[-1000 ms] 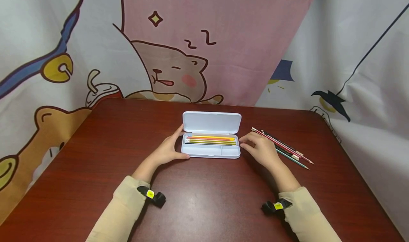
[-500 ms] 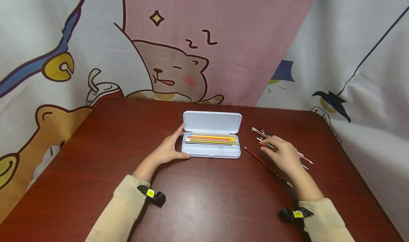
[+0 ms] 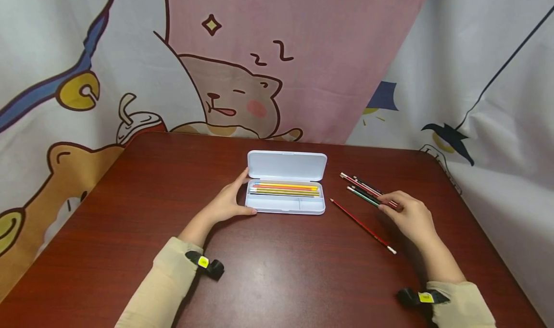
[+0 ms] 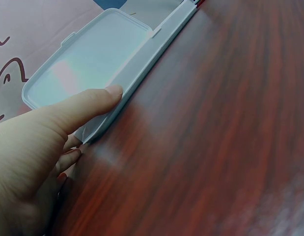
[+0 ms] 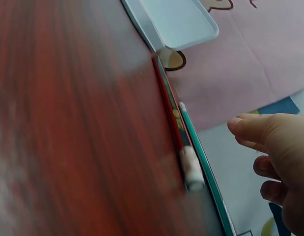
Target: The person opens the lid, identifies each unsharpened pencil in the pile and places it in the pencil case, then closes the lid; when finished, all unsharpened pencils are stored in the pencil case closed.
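My left hand (image 3: 225, 204) grips the left end of a white pencil case (image 3: 270, 208), thumb on the front wall and fingers round the side. The case's lid (image 3: 287, 165) stands up; several yellow and orange pencils (image 3: 285, 190) lie in the back compartment. In the head view my right hand (image 3: 411, 217) is over a loose bunch of pencils, with thumb and fingertips right at a green pencil (image 3: 363, 196) and a pink-red pencil (image 3: 357, 182). The right wrist view shows its fingers loosely bent with nothing visible between them. A red pencil (image 3: 361, 225) lies alone nearer the case.
The brown wooden table (image 3: 277, 270) carries everything. Behind it hangs a cartoon-printed cloth (image 3: 320, 68), close to the table's back and right edges. A black pencil (image 3: 367, 185) lies at the back of the loose bunch.
My right hand has moved from the case's right end rightward to the bunch of pencils. The red pencil now shows separately on the table. The left hand and case have stayed put.
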The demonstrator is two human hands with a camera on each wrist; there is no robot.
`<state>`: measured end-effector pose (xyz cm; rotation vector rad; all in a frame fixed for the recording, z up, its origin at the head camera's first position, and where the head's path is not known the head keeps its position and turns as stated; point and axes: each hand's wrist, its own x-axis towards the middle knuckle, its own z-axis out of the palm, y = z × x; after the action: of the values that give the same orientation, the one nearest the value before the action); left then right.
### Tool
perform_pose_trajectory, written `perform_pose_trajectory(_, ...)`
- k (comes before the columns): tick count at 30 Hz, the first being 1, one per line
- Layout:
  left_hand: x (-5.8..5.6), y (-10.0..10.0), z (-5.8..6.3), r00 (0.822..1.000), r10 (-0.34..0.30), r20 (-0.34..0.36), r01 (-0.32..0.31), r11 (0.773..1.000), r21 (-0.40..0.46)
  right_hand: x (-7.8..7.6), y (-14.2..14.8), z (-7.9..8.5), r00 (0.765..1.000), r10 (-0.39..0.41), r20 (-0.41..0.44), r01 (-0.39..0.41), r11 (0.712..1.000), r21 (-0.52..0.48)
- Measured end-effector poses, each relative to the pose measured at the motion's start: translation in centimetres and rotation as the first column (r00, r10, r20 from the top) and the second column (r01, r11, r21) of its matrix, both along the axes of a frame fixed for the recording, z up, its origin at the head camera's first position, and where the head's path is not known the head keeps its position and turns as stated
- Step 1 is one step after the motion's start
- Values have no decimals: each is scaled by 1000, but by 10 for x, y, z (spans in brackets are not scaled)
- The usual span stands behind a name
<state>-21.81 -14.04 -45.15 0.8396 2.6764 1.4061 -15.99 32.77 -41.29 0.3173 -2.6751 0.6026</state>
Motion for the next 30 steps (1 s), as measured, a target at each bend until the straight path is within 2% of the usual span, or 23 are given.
perform_pose_trajectory(9, 2, 1, 3, 1000, 4, 28, -4, 1000, -2, 2, 24, -4, 996, -72, 46, 73, 997, -12)
perform_pose_trajectory(17, 2, 1, 3, 1000, 3, 25, -3, 1000, -2, 0, 44, -13, 993, -96, 63, 97, 995, -10)
perform_pose_trajectory(30, 1, 1, 2, 1000, 5, 19, -5, 1000, -13, -2, 54, -18, 984, -130, 124, 133, 991, -16)
